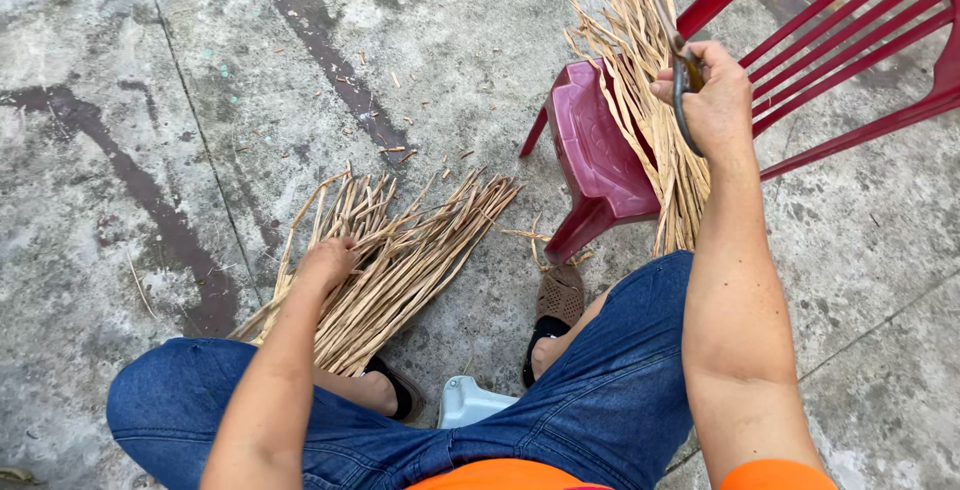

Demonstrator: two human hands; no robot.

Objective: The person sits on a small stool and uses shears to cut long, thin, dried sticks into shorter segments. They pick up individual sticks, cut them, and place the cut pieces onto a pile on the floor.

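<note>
Seen from above, a seated person in blue jeans works over a concrete floor (200, 70). The left hand (328, 260) presses down on a fanned pile of dry straw strips (400, 260) lying on the floor at about nine o'clock from the knees; its fingers curl into the strips. The strips' long axis runs from seven o'clock up toward one o'clock. The right hand (712, 100), at two o'clock, is closed around a dark curved blade (684, 100), beside a second bundle of strips (655, 110) draped over a small maroon stool (595, 165). That bundle runs roughly twelve to six. A red chair (860, 30) stands behind. Sandalled feet (555, 315) rest between pile and stool.
</note>
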